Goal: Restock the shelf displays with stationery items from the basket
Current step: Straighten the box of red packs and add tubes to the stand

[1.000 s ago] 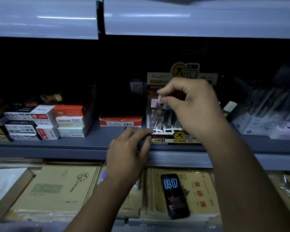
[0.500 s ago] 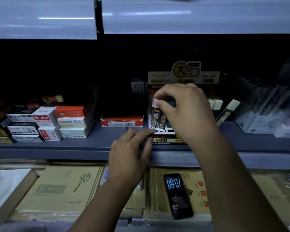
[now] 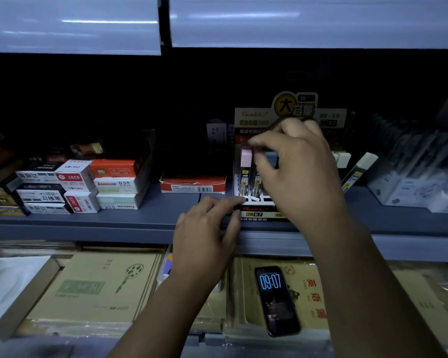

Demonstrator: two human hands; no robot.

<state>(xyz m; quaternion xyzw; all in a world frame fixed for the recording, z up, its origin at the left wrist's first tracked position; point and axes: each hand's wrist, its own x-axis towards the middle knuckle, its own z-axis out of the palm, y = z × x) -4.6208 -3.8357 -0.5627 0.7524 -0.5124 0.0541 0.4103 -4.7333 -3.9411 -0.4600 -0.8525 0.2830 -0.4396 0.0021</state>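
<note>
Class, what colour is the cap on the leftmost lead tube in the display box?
Pale pink cap, clearest in the head view.

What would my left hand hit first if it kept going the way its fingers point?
The left hand would meet the front lip of the display box; its fingertips seem to touch it.

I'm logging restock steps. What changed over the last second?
The right hand lowered the pink-capped clear lead refill tube from a tilt into the front-left slot of the cardboard display box, where it stands upright, still pinched at its cap. The left hand stayed resting on the box's front edge; the black phone stayed put.
</note>
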